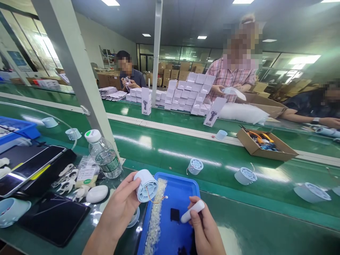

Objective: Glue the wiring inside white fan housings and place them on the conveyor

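Observation:
My left hand [120,209] holds a pale blue round fan housing [145,185] above the left edge of a blue tray [183,187], its grille facing right and thin wires trailing from it. My right hand [203,226] grips a white rod-shaped tool [192,211] over the tray, its tip pointing left and down toward a small black square [174,214]. A strip of small white bits [156,212] lies along the tray's left side.
More blue housings [195,166] [245,175] [309,192] sit on the green conveyor. A water bottle [105,156], white fan blades [69,182] and a tablet [25,168] lie at left. A cardboard box [265,145], stacked white boxes [190,92] and three seated people are beyond.

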A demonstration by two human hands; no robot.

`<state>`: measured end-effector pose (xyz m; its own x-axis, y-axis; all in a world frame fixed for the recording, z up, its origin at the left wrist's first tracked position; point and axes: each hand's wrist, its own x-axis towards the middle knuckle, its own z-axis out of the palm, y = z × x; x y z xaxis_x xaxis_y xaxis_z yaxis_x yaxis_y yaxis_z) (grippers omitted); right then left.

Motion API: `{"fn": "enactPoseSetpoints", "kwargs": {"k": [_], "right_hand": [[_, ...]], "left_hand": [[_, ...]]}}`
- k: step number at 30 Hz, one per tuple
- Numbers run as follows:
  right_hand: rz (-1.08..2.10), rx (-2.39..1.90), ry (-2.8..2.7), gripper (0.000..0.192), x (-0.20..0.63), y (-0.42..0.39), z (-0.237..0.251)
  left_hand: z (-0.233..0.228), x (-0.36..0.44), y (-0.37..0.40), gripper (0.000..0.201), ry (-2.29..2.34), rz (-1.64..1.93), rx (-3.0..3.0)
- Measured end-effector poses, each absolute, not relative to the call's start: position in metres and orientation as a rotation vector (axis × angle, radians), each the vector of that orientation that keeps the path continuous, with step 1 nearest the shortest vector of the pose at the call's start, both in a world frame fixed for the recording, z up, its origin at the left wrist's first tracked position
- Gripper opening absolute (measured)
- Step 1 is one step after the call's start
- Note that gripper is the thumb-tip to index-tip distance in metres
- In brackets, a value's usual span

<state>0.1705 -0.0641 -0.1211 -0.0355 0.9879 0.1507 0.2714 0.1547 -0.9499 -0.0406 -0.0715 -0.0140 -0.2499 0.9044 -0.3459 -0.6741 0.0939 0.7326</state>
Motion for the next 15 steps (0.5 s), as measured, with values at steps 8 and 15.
{"fn": "enactPoseSetpoints", "kwargs": {"k": [8, 15], "right_hand": [[0.873, -1.038, -1.642, 0.022, 0.159, -0.065, -0.109], [0.856, -0.904, -1.43, 0.02, 0.149, -0.078, -0.102]], "left_hand": [[-0.02, -0.036, -0.072, 0.006, 0.999, 1.5, 0.38], [-0.015, -0.029, -0.072, 0.005, 0.976, 1.485, 0.39]]}}
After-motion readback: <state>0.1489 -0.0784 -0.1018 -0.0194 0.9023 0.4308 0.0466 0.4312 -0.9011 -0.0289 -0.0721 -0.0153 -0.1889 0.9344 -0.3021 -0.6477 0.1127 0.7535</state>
